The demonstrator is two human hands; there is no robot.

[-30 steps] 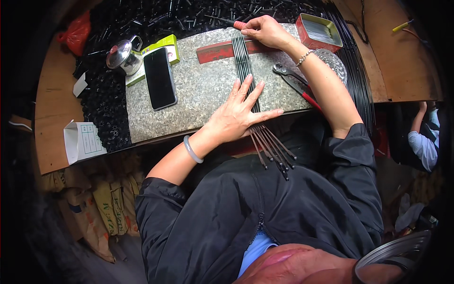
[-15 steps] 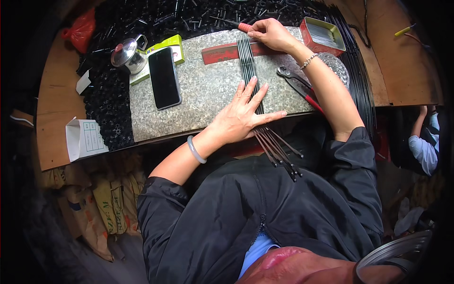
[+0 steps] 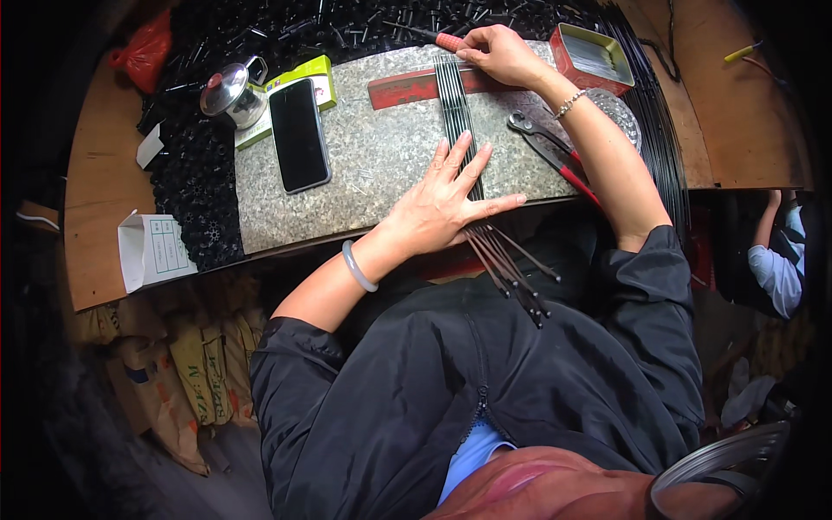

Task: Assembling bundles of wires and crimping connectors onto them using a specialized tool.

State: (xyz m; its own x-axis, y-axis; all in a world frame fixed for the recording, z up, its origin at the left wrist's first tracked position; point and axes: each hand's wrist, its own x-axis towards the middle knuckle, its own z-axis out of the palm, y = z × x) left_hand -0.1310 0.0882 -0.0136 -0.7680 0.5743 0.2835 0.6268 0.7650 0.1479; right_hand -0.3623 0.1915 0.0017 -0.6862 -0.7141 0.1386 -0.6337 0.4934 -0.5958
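My left hand [image 3: 444,198] lies with its fingers spread over a bundle of thin dark rods [image 3: 453,104] on the speckled stone slab [image 3: 373,160]. The rods' near ends fan out past the slab's front edge, above my lap. Close to their far ends, my right hand [image 3: 503,56] has its fingers curled together. A thin tool with a red handle [image 3: 449,42] meets those fingertips; whether they grip it or a rod is hidden. Under the rods runs a flat red bar [image 3: 403,91]. Red-handled pliers [image 3: 555,152] lie below my right forearm.
At the slab's left are a phone [image 3: 300,134], a green box [image 3: 322,78] and a lidded metal cup [image 3: 238,95]. Small black parts [image 3: 295,26] heap up behind. A red tin [image 3: 594,59] and a glass dish [image 3: 620,113] stand at right. Another person's sleeve [image 3: 774,277] shows far right.
The whole view has shifted slightly. My left hand stays spread on the rods, and my right hand remains by their far ends, its fingers still curled.
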